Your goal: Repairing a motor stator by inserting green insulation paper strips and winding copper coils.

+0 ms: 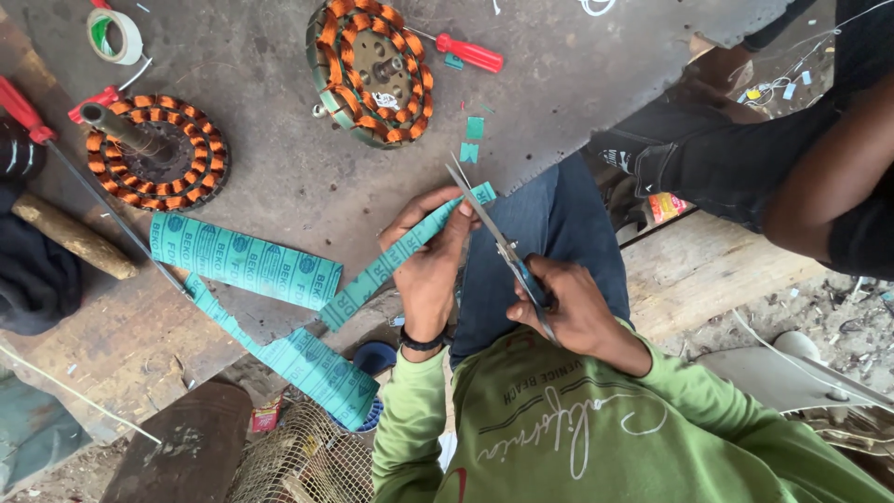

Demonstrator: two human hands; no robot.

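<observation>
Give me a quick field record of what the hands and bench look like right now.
left hand: holds the green paper strip near its end
right hand: grip on the scissors, blades open at the strip's end
strip: trails down-left off the bench edge
bench: two copper-wound stators, red screwdriver, tape roll, small green offcuts
other person: dark-clothed leg at upper right

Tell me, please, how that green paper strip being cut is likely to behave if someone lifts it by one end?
The green paper strip would probably flop, since it already bends and trails off the table edge. It looks thin and light: the left hand holds it by the fingertips alone. It likely tears or creases easily, as the scissors in the right hand have left small offcuts.
</observation>
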